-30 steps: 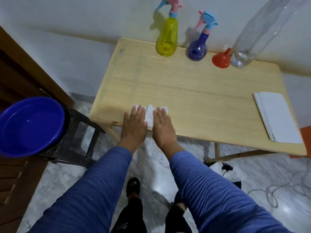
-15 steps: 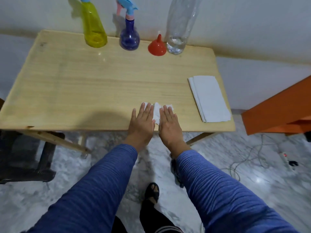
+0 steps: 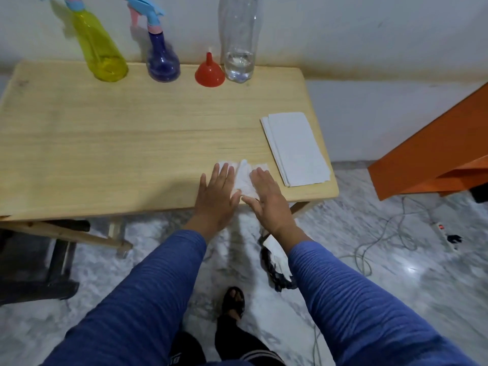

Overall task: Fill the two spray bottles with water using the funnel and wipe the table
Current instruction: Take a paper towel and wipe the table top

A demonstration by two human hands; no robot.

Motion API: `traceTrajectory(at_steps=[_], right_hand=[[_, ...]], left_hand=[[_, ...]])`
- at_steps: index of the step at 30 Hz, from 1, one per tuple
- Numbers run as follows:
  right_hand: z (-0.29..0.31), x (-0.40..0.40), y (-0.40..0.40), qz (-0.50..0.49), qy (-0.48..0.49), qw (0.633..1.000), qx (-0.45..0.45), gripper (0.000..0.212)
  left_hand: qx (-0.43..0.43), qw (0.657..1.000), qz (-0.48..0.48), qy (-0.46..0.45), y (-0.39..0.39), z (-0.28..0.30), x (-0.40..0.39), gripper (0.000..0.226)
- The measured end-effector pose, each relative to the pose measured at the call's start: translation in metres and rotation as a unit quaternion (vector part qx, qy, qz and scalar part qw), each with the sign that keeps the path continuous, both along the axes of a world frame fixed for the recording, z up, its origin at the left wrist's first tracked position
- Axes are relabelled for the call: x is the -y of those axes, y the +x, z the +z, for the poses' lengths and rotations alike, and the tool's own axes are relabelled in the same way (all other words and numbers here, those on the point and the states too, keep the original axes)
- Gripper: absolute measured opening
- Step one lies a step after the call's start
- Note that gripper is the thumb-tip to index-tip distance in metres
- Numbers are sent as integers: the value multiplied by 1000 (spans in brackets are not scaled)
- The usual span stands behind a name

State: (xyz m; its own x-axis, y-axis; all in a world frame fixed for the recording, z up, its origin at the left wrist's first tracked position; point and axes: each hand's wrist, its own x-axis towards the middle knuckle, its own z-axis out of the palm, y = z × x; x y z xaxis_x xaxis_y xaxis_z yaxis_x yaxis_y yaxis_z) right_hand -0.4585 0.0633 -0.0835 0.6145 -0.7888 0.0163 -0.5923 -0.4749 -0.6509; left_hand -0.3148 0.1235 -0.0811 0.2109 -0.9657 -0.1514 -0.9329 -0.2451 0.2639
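A crumpled white tissue (image 3: 243, 179) lies on the wooden table (image 3: 118, 143) near its front right edge. My left hand (image 3: 217, 196) and my right hand (image 3: 266, 200) press flat on it side by side, fingers spread. Along the back edge stand a yellow spray bottle (image 3: 101, 52), a blue spray bottle (image 3: 161, 59), a red funnel (image 3: 210, 72) turned mouth down, and a clear plastic bottle (image 3: 239, 40) with a little water at its bottom.
A stack of folded white tissues (image 3: 295, 151) lies at the table's right end. An orange piece of furniture (image 3: 433, 159) stands to the right. A power strip (image 3: 446, 235) and cables lie on the marble floor. A dark stool (image 3: 34, 265) sits at the left.
Both hands have slid the tissue along the front edge from the table's left side to near its right end. The blue basin has dropped out of view.
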Motion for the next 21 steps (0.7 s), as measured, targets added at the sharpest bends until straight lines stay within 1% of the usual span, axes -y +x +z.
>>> traceTrajectory(at_steps=[2,3,4,6,10,12,14,15,18,21], right_hand=[[-2,-4,-7,8,-7,1000,19,62],[-3,-6,-8,6,-15,1000,24,59],[-4,-7,-8,-1,-28,999,30,54],[-7,-11,-5,-19,-66,997,37,41],[-8,-27,-2,-82,-116,989,41,26],[0,-35,-3,-105,-129,985,42,21],[12,-43,-4,-130,-100,985,44,18],[19,-48,-4,-148,-67,986,45,18],[38,-61,-8,-217,20,974,59,21],[60,-73,-16,-272,59,954,111,16]], left_hand=[[-15,1000,-10,-3,3,-3,-7,64],[-15,1000,-23,-7,5,-6,-11,65],[-15,999,-34,-20,8,-8,-14,65],[-29,995,-53,-73,12,-8,-20,61],[-25,986,-77,-149,18,-6,-24,35],[-34,973,-91,-211,21,-4,-30,25],[-60,962,-88,-252,24,0,-39,20],[-71,963,-79,-247,25,3,-43,21],[-82,976,-54,-192,24,23,-49,22],[-160,969,-24,-187,16,51,-49,20]])
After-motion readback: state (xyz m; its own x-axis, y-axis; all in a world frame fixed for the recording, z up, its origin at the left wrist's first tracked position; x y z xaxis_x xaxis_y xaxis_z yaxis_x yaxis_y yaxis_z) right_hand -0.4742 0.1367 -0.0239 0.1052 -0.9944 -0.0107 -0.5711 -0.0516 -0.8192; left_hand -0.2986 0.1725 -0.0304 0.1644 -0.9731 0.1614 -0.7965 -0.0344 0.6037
